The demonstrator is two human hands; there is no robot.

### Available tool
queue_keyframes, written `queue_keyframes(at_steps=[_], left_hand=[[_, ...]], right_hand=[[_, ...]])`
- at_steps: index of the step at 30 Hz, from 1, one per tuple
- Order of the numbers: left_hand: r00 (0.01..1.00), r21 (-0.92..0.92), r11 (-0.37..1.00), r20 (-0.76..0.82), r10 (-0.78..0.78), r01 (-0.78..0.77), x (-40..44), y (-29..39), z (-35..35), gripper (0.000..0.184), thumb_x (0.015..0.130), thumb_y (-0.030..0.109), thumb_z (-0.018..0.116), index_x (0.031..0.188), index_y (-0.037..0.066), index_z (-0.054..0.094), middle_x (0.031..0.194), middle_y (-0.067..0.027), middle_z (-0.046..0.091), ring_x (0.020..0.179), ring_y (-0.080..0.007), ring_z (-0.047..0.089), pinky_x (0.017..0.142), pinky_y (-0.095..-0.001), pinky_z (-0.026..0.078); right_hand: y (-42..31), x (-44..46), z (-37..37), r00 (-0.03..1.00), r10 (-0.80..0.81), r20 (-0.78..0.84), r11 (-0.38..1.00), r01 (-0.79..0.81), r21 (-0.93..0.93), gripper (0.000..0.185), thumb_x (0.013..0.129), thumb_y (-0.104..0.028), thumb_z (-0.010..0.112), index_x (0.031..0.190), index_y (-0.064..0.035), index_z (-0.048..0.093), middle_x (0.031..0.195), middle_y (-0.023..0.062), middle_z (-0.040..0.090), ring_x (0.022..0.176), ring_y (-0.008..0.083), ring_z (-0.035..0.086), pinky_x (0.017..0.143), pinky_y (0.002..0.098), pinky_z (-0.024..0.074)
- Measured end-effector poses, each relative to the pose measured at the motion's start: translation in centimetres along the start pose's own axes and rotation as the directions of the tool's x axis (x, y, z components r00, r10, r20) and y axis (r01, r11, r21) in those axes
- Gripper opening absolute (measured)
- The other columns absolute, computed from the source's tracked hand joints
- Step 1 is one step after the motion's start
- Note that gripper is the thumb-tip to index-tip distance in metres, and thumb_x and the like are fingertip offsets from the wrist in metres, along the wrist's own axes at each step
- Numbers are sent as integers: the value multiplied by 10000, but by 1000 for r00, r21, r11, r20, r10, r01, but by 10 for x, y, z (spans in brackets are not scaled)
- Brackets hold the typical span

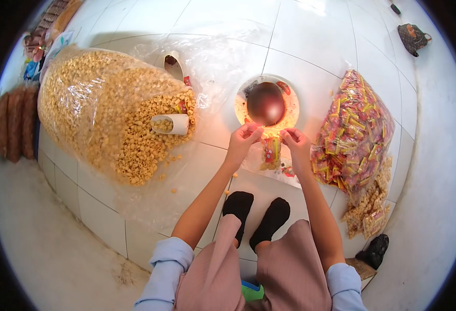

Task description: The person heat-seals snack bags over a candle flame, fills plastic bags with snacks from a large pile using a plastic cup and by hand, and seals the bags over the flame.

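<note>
My left hand (244, 139) and my right hand (296, 142) each pinch one upper corner of a small clear plastic bag (270, 151). Inside it are yellow puffed snacks and a red-and-yellow sachet. The bag's top edge is stretched between my fingers at the near side of a pale round plate (241, 113). On the plate stands a dark red rounded object (265, 103), blurred, with an orange glow at its near side. Beneath the bag lies more clear plastic with red print (288, 171).
To the left lies a large clear sack of puffed snacks (93, 98), with a white scoop (178, 124) at its mouth and a second scoop (175, 66) beyond. At right stand a bag of sachets (350, 129) and filled snack packets (374, 220). A black plastic bag (376, 251) lies nearer.
</note>
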State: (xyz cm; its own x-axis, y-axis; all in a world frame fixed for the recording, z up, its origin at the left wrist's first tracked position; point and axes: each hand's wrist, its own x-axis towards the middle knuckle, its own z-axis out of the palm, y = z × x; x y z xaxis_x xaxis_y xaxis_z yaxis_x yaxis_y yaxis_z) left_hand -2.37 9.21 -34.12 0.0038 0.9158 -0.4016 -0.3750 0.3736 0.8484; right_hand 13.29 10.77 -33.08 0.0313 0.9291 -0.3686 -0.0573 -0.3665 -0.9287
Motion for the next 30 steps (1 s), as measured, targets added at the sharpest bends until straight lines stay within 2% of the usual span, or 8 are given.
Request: queue_keyframes(at_steps=[2,8,11,13,16,20,22,30], left_hand=[[999,50,999,-41,-18,20,1,-9,0,165,847,123,551,971,14,556,834,-15,592,765,-68,566,756,-201,478],[998,-127,992,-65,-8,-1,6,-21,-1,168,843,100,537,980,3,551,889,-31,593,773,-80,573,759,-210,479],[984,-132,987,-142,-111,93,6,-16,3,138,848,89,524,945,-5,555,895,-46,591,781,-87,577,746,-212,486],[977,-186,979,-179,-120,86,8,-18,3,128,822,80,556,895,-23,581,812,-48,596,737,-83,569,697,-213,478],[977,-130,988,-188,-104,80,12,-21,3,145,860,86,505,919,-35,559,873,-59,584,779,-102,584,741,-205,490],[972,-92,992,-211,-103,85,16,-20,5,141,855,77,512,904,-45,562,856,-63,584,772,-105,585,731,-201,494],[964,-69,992,-240,-116,102,20,-19,5,132,852,67,515,883,-48,570,842,-66,586,769,-107,586,712,-195,496],[956,-102,991,-273,-110,84,26,-16,8,131,838,68,538,849,-56,581,804,-66,590,733,-109,593,685,-192,506]], right_hand=[[4,5,-1,1000,13,-16,1000,-13,17,180,796,-139,611,868,27,612,794,42,611,725,87,563,697,220,459],[11,12,-1,999,30,-18,998,-31,-47,187,797,-136,609,874,34,614,793,43,613,708,89,562,688,230,471],[15,18,-3,1000,13,10,1000,-13,-4,181,798,-126,607,878,35,617,786,41,609,693,88,557,668,228,474],[14,21,-3,998,51,28,998,-49,-44,181,833,-117,566,917,43,582,843,45,597,734,87,557,722,233,469],[14,25,-4,999,52,12,996,-51,-72,173,834,-104,561,919,46,584,835,46,599,730,87,559,707,229,472],[16,34,-5,999,45,17,997,-44,-68,170,837,-102,557,919,44,587,816,41,603,719,85,563,693,225,474],[17,37,-4,999,37,-24,999,-38,-30,169,788,-89,591,894,39,625,731,33,608,631,77,556,606,212,467],[14,46,-2,998,31,-45,999,-33,-32,165,786,-92,597,892,29,633,731,31,614,628,77,566,596,208,469]])
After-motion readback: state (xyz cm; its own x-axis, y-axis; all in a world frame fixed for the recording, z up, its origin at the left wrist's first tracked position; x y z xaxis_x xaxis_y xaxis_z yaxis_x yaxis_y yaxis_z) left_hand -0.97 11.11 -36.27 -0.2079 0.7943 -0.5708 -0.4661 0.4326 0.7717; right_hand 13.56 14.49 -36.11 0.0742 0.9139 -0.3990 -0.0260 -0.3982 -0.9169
